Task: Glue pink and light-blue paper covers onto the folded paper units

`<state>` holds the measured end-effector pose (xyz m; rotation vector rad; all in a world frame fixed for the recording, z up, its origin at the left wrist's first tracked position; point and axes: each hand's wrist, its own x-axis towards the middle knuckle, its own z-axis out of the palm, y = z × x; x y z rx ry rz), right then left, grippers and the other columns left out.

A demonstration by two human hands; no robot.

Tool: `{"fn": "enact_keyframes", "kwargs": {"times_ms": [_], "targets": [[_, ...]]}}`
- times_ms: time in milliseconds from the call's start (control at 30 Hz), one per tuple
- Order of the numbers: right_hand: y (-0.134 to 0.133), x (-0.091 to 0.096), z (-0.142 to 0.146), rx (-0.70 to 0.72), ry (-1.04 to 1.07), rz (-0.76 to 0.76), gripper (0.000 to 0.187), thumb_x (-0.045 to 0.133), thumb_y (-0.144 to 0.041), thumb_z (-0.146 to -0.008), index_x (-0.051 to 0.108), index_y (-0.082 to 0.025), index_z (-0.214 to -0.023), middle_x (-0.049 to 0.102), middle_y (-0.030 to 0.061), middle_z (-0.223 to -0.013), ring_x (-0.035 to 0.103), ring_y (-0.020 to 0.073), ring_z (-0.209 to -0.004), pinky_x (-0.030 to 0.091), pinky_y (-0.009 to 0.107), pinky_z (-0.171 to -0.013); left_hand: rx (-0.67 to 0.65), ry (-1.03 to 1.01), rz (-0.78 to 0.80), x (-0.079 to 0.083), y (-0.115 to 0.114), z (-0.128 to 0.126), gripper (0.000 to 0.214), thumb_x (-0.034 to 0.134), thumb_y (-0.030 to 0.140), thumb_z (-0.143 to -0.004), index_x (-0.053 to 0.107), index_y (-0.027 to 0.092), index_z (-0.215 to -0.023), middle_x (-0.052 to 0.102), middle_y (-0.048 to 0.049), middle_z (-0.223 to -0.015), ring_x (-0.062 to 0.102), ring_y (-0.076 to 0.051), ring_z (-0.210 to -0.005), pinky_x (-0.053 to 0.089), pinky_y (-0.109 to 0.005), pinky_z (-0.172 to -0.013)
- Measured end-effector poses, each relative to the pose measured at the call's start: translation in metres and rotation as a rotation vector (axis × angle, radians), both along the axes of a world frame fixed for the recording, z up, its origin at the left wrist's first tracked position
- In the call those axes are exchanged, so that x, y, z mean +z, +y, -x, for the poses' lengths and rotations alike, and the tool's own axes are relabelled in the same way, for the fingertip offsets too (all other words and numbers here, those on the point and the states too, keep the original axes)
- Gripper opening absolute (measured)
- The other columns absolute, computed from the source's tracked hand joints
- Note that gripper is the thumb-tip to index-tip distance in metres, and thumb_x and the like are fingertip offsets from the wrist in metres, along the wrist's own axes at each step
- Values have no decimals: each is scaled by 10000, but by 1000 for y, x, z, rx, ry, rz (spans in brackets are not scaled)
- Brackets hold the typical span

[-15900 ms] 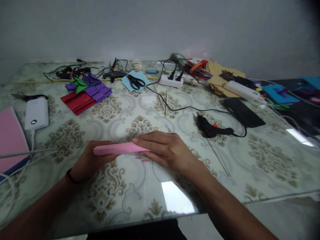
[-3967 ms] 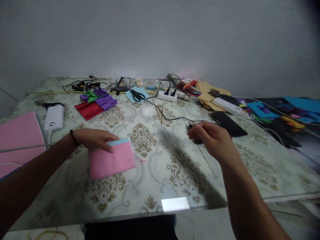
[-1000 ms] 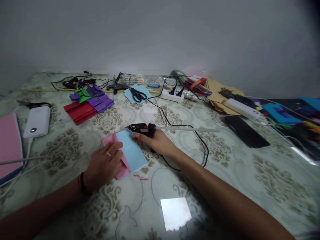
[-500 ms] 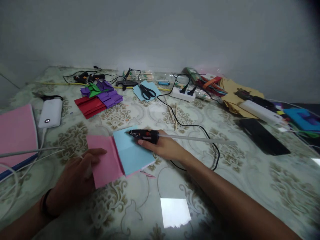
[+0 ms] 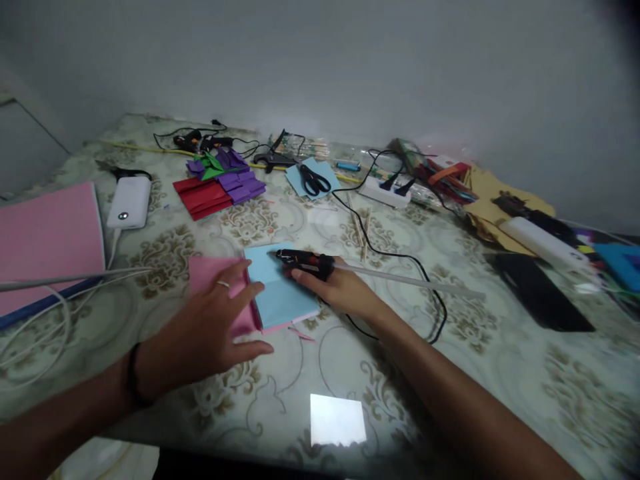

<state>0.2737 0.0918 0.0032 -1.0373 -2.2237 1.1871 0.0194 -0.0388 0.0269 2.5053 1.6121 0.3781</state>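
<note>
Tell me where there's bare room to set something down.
Widest: patterned tabletop between the right forearm and the flat black rectangular slab. Smaller: between the white rectangular power bank and the open pink-blue paper. Crowded: the far edge, around the white plastic power strip.

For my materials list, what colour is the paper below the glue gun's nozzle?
The paper is light blue, best seen in the head view.

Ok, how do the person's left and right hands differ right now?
The left hand is spread with no tool in it, while the right hand is wrapped around a black glue gun.

The left hand wears a ring and has a dark band at its wrist; the right hand and wrist show neither.

Both hands have fingers over the blue panel.
</note>
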Motion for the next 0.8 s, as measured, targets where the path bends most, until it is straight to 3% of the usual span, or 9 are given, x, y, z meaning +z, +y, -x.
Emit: {"fn": "enact_keyframes", "kwargs": {"times_ms": [133,233,367,467,600,667,800], "targets": [[-2,-3,0,-31,-10,12,363,613,-536,-1010,834,-312,-1191,806,48,-1220,725,313,-1140,554,452,-1026,-18,2,-79,-25,3,-24,674,868,442,-823,602,132,-1358,504,-323,-1561,545,-469,-1451,584,-582,-1059],[-2,-3,1,-39,0,4,356,615,-532,-1011,836,-311,-1180,810,44,-1206,730,301,-1118,556,441,-1012,31,5,-87,-34,4,-27,553,855,366,-839,639,153,-1301,500,-310,-1582,640,-443,-1351,604,-564,-1032],[-1,-2,1,-43,44,-3,336,630,-512,-1007,837,-307,-1174,819,40,-1159,737,290,-1076,564,423,-980,34,14,-79,-29,7,-28,468,841,428,-848,700,149,-1196,523,-298,-1579,639,-453,-1319,585,-613,-1036],[0,-1,0,-50,47,1,350,624,-521,-1010,833,-306,-1191,817,46,-1151,738,293,-1065,568,417,-968,29,15,-67,-18,11,-28,422,790,529,-880,759,172,-1103,573,-242,-1548,547,-488,-1385,478,-719,-1117],[-1,-2,0,-21,47,-6,374,594,-536,-1023,820,-314,-1223,820,42,-1148,736,295,-1059,560,436,-988,27,40,-83,-9,21,-24,294,734,502,-941,811,225,-1000,566,-164,-1573,405,-500,-1498,315,-787,-1206],[-1,-3,2,-30,64,6,379,584,-543,-1025,821,-305,-1201,823,45,-1139,738,293,-1058,556,429,-986,-24,49,-82,-10,27,-21,270,747,477,-938,799,219,-997,567,-162,-1575,390,-475,-1529,310,-758,-1234],[4,0,-3,-124,52,-35,398,558,-551,-1033,804,-242,-1078,822,51,-965,738,269,-928,552,372,-863,-124,68,-41,-14,40,-20,277,807,428,-896,758,194,-1038,673,-180,-1437,535,-404,-1441,439,-642,-1209]]}}
